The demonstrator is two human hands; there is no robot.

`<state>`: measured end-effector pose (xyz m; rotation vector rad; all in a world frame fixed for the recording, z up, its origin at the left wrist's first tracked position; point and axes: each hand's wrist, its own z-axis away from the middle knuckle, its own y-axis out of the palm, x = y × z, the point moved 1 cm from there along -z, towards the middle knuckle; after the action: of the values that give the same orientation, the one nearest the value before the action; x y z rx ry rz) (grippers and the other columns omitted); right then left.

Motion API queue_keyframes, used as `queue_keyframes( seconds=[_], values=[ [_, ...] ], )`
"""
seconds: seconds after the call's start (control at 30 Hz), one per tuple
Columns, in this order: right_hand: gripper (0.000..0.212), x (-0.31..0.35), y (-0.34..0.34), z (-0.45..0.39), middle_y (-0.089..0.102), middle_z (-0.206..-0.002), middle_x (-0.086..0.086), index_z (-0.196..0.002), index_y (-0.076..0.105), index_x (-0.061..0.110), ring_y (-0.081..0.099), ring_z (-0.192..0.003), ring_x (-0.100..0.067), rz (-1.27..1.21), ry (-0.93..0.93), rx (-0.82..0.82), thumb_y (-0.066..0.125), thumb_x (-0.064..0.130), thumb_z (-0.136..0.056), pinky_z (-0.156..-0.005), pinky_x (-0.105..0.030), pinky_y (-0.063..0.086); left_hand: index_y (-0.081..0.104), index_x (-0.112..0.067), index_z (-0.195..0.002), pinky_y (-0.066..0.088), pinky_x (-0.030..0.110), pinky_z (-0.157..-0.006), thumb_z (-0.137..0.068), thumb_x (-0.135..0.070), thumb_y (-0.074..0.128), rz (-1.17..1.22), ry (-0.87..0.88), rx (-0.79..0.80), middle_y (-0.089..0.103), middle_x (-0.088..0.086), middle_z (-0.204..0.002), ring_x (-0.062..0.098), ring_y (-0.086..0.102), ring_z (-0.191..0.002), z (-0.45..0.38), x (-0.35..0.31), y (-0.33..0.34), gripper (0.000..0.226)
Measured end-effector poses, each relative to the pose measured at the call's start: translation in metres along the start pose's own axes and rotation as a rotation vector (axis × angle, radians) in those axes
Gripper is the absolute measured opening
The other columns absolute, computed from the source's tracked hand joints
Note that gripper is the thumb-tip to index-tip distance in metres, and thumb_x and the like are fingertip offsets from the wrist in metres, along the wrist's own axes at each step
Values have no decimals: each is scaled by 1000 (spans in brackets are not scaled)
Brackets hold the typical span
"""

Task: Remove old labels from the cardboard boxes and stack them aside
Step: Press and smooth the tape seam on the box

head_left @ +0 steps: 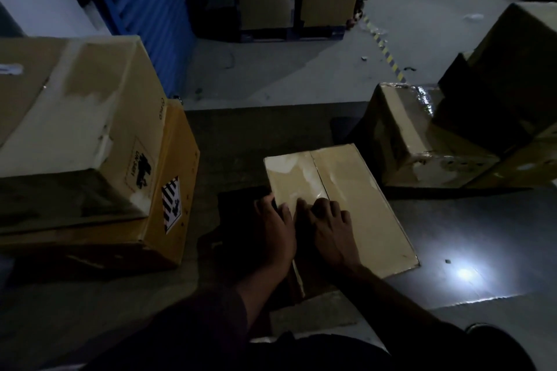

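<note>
Both hands, left and right, press relaxed fingers on the taped cardboard box, gripping nothing

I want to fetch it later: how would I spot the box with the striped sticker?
Find the stack of two cardboard boxes left of the person's hands. It is the lower, yellower box. Only it carries a black-and-white striped diamond label on the side facing the hands.
</note>
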<state>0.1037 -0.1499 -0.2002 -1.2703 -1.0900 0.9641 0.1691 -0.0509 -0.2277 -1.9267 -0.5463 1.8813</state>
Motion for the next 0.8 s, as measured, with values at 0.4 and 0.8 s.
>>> queue_keyframes(
  seconds=[0.4, 0.8],
  values=[
    [65, 0, -16, -29, 39, -132, -15, -152, 17, 28, 39, -117, -36, -46, 0, 137, 38, 51, -96, -89, -47, 40, 53, -13, -123, 47, 40, -93, -93, -27, 56, -40, 38, -67, 52, 9, -124, 24, 52, -113, -3, -4, 2, 33],
    [62, -1, -17, -33, 38, -133, -16, -154, 11, 31, 38, -121, -36, -129, -62, 195, 37, 46, -99, -82, -44, 46, 52, -10, -124, 48, 44, -93, -95, -22, 55, -4, 49, -54, 50, 10, -126, 25, 52, -113, -1, -4, 3, 31]
  ],
)
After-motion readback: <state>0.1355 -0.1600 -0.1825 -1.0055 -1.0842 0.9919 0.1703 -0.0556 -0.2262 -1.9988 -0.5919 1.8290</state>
